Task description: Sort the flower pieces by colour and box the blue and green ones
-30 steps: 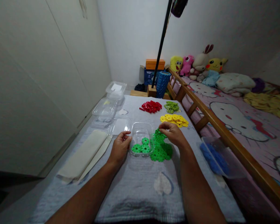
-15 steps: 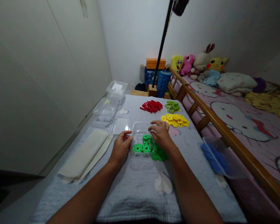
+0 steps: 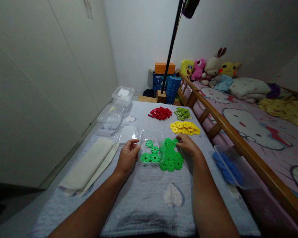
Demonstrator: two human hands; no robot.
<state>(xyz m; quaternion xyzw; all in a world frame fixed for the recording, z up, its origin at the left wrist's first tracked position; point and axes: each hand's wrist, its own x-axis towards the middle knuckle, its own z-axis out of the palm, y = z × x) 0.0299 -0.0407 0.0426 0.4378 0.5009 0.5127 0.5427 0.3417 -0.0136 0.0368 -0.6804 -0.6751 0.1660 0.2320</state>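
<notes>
My left hand (image 3: pixel 128 156) is closed on the left edge of a clear plastic container (image 3: pixel 151 133), steadying it on the cloth. Inside the container lie several green flower-shaped plastic pieces (image 3: pixel 154 158). Just right of it spreads a loose pile of the same green pieces (image 3: pixel 171 160). At the far right of that pile, the fingers of my right hand (image 3: pixel 187 144) pinch the edge of one green flower-shaped piece (image 3: pixel 175 142); the fingertips are partly hidden.
Beyond lie piles of yellow (image 3: pixel 185 128), red (image 3: pixel 161 113) and light green pieces (image 3: pixel 182 113). Clear boxes (image 3: pixel 111 114) and a lid (image 3: pixel 126 134) stand left, near a folded cream cloth (image 3: pixel 89 167). A box of blue pieces (image 3: pixel 228 168) sits right, by the wooden bed rail (image 3: pixel 221 122).
My right hand has moved from above the container's right rim to the right side of the green pile. Another green piece now lies spread out inside the container. My left hand stays put.
</notes>
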